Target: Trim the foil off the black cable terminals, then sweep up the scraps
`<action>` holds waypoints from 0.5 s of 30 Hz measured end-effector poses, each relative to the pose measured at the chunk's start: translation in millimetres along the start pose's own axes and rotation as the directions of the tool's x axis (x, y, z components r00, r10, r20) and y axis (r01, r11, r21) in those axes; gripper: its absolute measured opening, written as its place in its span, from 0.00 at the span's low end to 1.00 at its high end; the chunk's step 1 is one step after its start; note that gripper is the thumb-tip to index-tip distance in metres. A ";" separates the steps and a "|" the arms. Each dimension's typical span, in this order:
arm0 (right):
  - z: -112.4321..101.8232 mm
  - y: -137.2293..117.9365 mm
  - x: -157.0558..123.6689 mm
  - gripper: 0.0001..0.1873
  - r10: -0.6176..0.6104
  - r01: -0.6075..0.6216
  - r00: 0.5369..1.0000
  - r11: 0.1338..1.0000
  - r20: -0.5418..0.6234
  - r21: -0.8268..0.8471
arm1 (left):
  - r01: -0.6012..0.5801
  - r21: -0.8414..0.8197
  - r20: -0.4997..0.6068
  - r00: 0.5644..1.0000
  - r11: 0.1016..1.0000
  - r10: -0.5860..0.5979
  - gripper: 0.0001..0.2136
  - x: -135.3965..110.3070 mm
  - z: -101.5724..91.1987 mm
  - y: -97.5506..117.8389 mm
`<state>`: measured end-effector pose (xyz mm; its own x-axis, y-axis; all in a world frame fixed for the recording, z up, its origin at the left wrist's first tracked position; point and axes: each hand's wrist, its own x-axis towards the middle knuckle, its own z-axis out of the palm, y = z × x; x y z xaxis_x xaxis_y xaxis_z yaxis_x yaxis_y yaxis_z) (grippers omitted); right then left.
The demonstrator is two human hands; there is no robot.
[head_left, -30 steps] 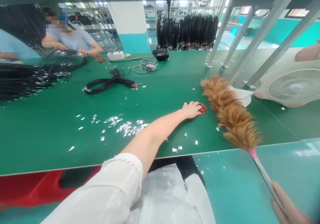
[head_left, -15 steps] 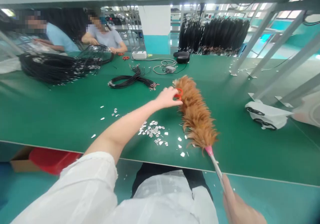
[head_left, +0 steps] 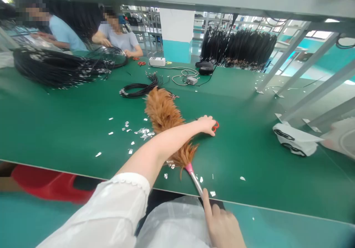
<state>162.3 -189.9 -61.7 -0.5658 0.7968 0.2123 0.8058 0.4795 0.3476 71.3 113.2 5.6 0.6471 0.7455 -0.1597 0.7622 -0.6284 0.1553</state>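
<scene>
My left hand [head_left: 206,125] reaches out over the green table [head_left: 249,159] and closes on red-handled scissors [head_left: 215,126], pressing them down on the surface. At the near edge my right hand [head_left: 223,226] grips the metal handle of a brown feather duster [head_left: 166,120], index finger stretched along the shaft. The duster's head lies on the table under my left forearm, among small silver scraps [head_left: 142,132]. More scraps lie near the table's front edge.
A bundle of black cables [head_left: 140,89] lies beyond the duster, and a large cable pile [head_left: 55,68] is at far left. Two people sit at the far side. A white bag [head_left: 295,141] lies at right. A clear plastic bag [head_left: 174,222] rests on my lap.
The duster has swept left across the table, from right of my left hand to under my forearm. My left hand, still on the scissors, has come back down onto the table.
</scene>
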 end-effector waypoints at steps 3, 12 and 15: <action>-3.1 -1.5 7.7 0.31 0.012 -0.011 0.998 1.000 0.055 -0.011 | -0.021 -0.006 0.039 0.999 1.000 0.021 0.27 17.9 13.5 16.2; 7.8 45.7 34.8 0.25 -0.184 0.178 0.981 0.980 0.061 0.092 | -0.093 0.021 -0.345 0.934 0.995 0.095 0.23 -91.7 -12.1 -18.1; 29.4 61.5 40.1 0.26 -0.258 0.262 0.965 0.957 -0.043 0.127 | 0.130 -0.044 -0.618 0.775 0.991 -0.129 0.20 -190.5 10.2 -42.7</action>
<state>194.3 -117.7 -58.6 -0.7616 0.6294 0.1544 0.6452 0.7139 0.2723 -84.3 -4.3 19.5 0.3939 0.7963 0.4591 0.8382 -0.5162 0.1760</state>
